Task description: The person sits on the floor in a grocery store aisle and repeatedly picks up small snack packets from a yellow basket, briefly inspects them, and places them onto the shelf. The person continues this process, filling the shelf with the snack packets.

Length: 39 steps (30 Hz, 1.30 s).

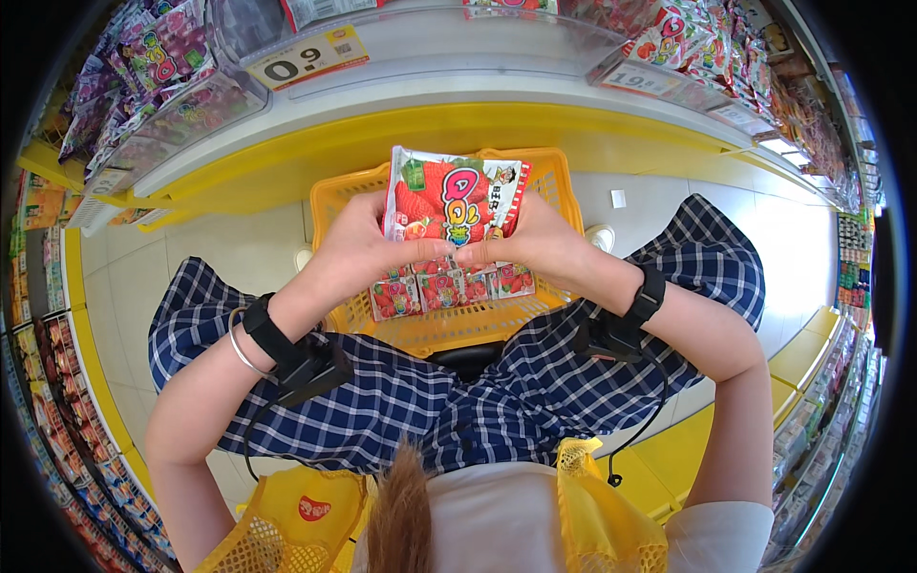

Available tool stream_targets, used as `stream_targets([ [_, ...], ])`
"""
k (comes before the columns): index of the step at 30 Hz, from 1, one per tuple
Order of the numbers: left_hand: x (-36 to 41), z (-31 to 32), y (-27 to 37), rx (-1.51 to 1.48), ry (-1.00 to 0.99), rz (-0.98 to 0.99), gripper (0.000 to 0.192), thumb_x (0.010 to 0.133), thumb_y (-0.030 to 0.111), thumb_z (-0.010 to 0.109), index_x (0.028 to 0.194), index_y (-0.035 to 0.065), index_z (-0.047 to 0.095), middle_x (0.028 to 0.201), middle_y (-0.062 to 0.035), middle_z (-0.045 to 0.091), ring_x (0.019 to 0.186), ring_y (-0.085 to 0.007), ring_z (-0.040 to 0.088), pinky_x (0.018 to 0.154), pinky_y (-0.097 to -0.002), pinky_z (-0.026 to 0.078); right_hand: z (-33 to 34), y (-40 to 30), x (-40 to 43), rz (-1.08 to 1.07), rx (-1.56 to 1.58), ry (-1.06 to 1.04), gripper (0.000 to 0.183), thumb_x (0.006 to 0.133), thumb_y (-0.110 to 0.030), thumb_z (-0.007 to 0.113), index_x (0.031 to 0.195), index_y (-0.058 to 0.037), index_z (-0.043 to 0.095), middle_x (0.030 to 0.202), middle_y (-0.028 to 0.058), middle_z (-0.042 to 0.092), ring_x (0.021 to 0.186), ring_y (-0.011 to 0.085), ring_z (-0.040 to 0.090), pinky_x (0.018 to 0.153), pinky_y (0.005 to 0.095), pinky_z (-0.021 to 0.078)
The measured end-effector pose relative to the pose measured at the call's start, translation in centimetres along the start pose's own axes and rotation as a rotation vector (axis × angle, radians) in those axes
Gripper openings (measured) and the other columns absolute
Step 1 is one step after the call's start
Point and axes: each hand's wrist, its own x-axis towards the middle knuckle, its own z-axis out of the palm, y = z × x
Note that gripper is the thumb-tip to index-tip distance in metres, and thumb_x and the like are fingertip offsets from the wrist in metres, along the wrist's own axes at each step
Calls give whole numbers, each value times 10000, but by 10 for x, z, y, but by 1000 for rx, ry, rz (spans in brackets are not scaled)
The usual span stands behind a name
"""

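Between my two hands is a large gummy candy bag (444, 193) with strawberry pictures on a red and white wrapper. My left hand (362, 247) grips its left edge, thumb across the lower front. On the opposite edge my right hand (544, 240) holds it the same way, and the two thumb tips nearly meet. Below the bag sits a yellow plastic shopping basket (333, 197) with slotted walls. Several small strawberry candy packets (440, 289) lie in rows in the basket, partly hidden by the bag and my hands.
Ahead runs a white shelf (458, 50) with clear bins. Purple candy bags (154, 54) fill the left bin; strawberry bags (688, 43) fill the right one. A price tag (308, 57) hangs in front. Packaged goods (79, 415) line the left side. A small white paper (618, 198) lies on the floor.
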Motion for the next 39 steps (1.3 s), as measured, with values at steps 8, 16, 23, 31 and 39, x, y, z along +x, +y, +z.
stream_targets([
  [8, -1, 6, -5, -30, -53, -37, 397, 760, 177, 782, 1062, -19, 616, 993, -71, 675, 880, -108, 624, 800, -277, 502, 3, 15, -3, 1, 59, 9, 127, 834, -55, 665, 915, 17, 600, 722, 64, 641, 567, 123, 614, 513, 242, 489],
  [16, -2, 8, 2, -70, -96, -29, 395, 780, 198, 766, 1091, 9, 615, 1021, -56, 668, 878, -107, 624, 789, -267, 501, -1, 14, -2, 93, 79, -17, 189, 899, -184, 623, 895, 5, 613, 663, 63, 629, 526, 118, 596, 474, 228, 462],
  [23, 0, -1, -6, -12, -68, -14, 337, 787, 197, 761, 1042, 19, 630, 900, -30, 673, 764, -84, 621, 654, -236, 502, -10, 21, 4, 10, -37, -65, 207, 918, -183, 611, 984, 13, 599, 795, 71, 663, 635, 97, 616, 557, 215, 491],
  [31, 1, -7, -8, 58, -111, -126, 295, 791, 198, 766, 993, 23, 639, 810, -19, 668, 688, -69, 609, 580, -222, 480, -8, 16, 0, -42, -98, -93, 174, 896, -121, 622, 1006, 6, 577, 835, 80, 669, 626, 102, 609, 571, 231, 497],
  [39, -2, 6, 0, -38, 69, 54, 345, 801, 201, 760, 1034, -15, 627, 940, -54, 678, 834, -95, 627, 738, -252, 511, -13, 5, 0, 179, -79, -199, 190, 903, -128, 608, 1040, 1, 579, 775, 97, 677, 612, 112, 618, 552, 213, 481],
])
